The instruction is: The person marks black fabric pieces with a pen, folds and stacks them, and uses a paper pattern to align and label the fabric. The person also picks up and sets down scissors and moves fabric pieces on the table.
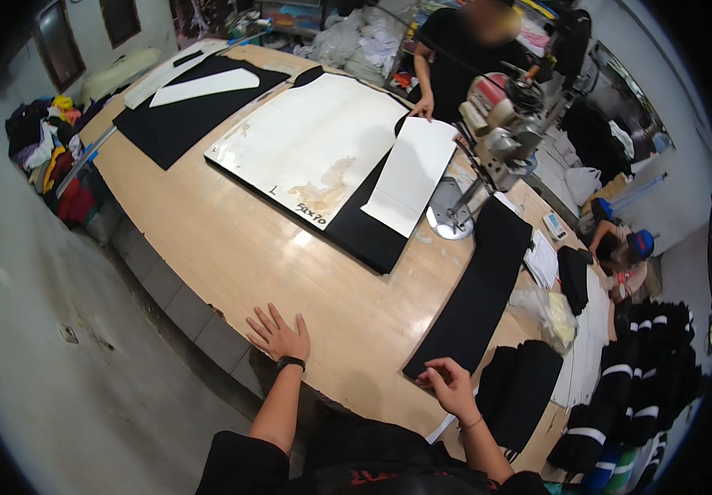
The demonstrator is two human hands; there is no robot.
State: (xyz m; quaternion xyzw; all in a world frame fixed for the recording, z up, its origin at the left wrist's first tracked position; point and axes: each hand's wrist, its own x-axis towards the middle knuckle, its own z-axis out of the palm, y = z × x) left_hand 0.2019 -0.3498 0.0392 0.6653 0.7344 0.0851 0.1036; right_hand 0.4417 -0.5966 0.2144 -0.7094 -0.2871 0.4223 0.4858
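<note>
My left hand [280, 334] rests palm down on the wooden cutting table [226, 247], fingers spread, holding nothing. A dark band circles that wrist. Over the near end of a long black fabric stack [479, 284] is my right hand [451, 387], its fingers curled; whether it pinches the cloth cannot be made out. Beyond the strip's far end stands a straight-knife cloth cutting machine [498, 136] on its metal base plate [450, 219]. A large white body pattern [312, 148] with handwritten marks lies on layered black cloth [371, 244], beside a smaller white pattern [411, 179].
Across the table, a person's hand [424, 106] touches the smaller pattern. Another black cloth piece [170, 136] lies at far left. Folded black fabric [519, 390], a plastic bag [547, 315] and papers [541, 260] sit on the right. Black bundles [615, 383] are stacked beyond; another person [628, 257] is low down.
</note>
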